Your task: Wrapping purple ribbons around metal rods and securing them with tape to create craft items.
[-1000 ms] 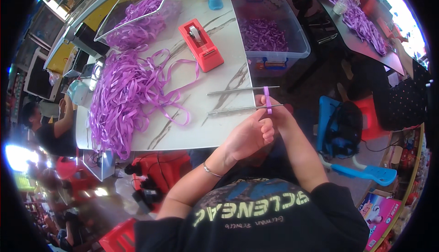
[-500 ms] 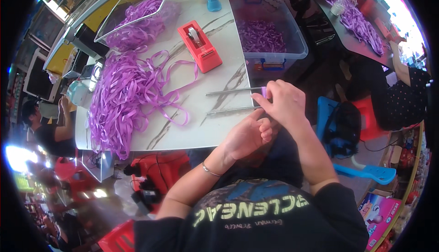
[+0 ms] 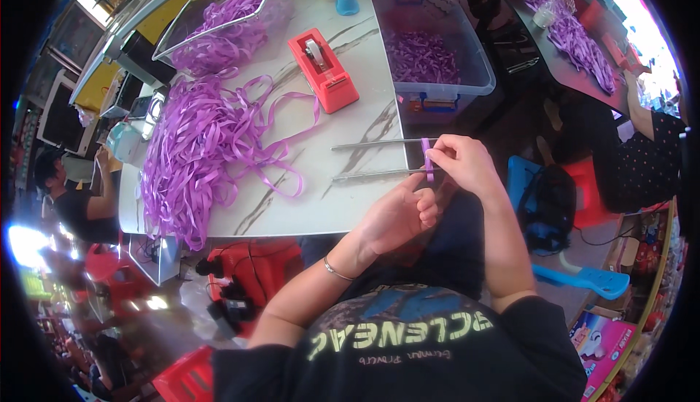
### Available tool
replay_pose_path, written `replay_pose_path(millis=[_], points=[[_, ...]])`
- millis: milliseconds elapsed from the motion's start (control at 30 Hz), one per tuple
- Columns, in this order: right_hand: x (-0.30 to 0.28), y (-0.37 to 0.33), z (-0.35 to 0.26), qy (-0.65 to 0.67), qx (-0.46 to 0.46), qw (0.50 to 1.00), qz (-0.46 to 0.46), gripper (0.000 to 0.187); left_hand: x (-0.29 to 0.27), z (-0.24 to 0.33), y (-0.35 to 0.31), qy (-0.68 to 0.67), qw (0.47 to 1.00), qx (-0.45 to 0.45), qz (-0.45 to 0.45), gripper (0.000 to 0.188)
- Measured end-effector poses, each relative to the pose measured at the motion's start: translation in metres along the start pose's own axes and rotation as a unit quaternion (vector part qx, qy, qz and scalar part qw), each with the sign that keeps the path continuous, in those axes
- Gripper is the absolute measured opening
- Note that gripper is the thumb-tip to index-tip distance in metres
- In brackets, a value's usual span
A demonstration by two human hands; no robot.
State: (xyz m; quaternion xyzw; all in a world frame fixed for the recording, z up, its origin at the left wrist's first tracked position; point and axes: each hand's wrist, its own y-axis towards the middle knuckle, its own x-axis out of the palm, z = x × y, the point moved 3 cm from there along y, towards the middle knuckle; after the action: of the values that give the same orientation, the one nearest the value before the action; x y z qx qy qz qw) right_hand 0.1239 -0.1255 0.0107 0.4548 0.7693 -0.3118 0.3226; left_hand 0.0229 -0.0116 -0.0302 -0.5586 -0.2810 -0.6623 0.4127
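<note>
Two thin parallel metal rods [image 3: 375, 144] reach out over the table edge, and a short band of purple ribbon [image 3: 428, 160] is wrapped across both near their right ends. My right hand [image 3: 467, 165] pinches this ribbon between thumb and fingers, beside the upper rod. Below it, my left hand [image 3: 399, 216] is closed with curled fingers, palm turned up, one fingertip against the lower rod; what it grips, if anything, is hidden. A large heap of loose purple ribbon [image 3: 193, 154] lies on the left of the marble-patterned table [image 3: 313, 205].
A red tape dispenser [image 3: 324, 74] stands behind the rods. A wire-rimmed clear bin [image 3: 164, 55] holds more ribbon. Beyond the table's right edge is a clear plastic tub [image 3: 477, 88] with purple pieces. Co-workers sit left and right; a blue chair [image 3: 590, 279] is at my right.
My right hand has shifted slightly right and changed its grip, so the purple band now shows across both rods. My left hand has hardly moved.
</note>
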Motion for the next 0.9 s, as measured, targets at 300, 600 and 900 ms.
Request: replay_pose_path(millis=[300,600,900], points=[[0.030,0.018,0.046,0.335,0.069,0.930,-0.131,0.027,0.001,0.001,0.000,0.001,1.000,-0.006,0.001,0.032],[0.103,0.040,0.062,0.705,-0.095,0.656,-0.250,0.024,0.003,0.001,-0.002,0.007,1.000,0.000,0.001,0.018],[0.128,0.038,0.087,0.738,0.096,0.608,-0.277,0.038,0.003,0.000,0.001,0.003,1.000,-0.002,-0.004,0.014]])
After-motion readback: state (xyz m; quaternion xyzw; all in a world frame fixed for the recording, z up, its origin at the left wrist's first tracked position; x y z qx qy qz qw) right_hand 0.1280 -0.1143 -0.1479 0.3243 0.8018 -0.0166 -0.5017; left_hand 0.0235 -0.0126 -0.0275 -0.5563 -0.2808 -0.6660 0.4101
